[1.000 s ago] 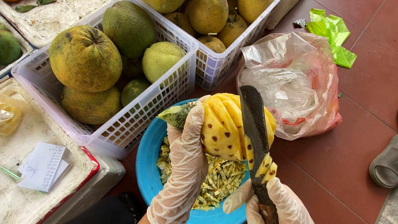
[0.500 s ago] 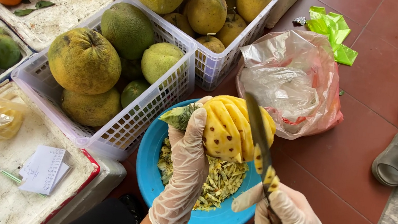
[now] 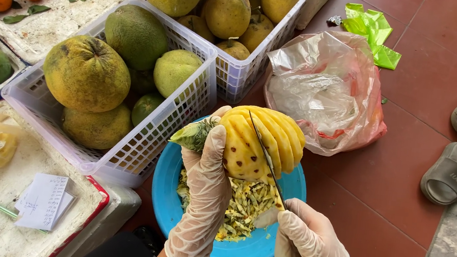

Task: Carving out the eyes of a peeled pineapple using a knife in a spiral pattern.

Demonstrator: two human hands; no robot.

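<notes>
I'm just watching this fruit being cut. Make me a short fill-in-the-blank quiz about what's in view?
1. The left hand steadies a peeled ____ over the bowl.
2. The right hand holds a ____ whose blade lies against the fruit.
3. The bowl catching the trimmings is ____ in colour.
4. Two grey ____ lie on the floor at the right.

Missing words: pineapple; knife; blue; slippers

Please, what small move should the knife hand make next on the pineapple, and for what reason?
Probably draw the knife further along its slanting line. Its blade lies across the peeled pineapple, where diagonal grooves are already cut; the left hand steadies the fruit over the blue bowl of trimmings, and the right hand grips the handle.
</notes>
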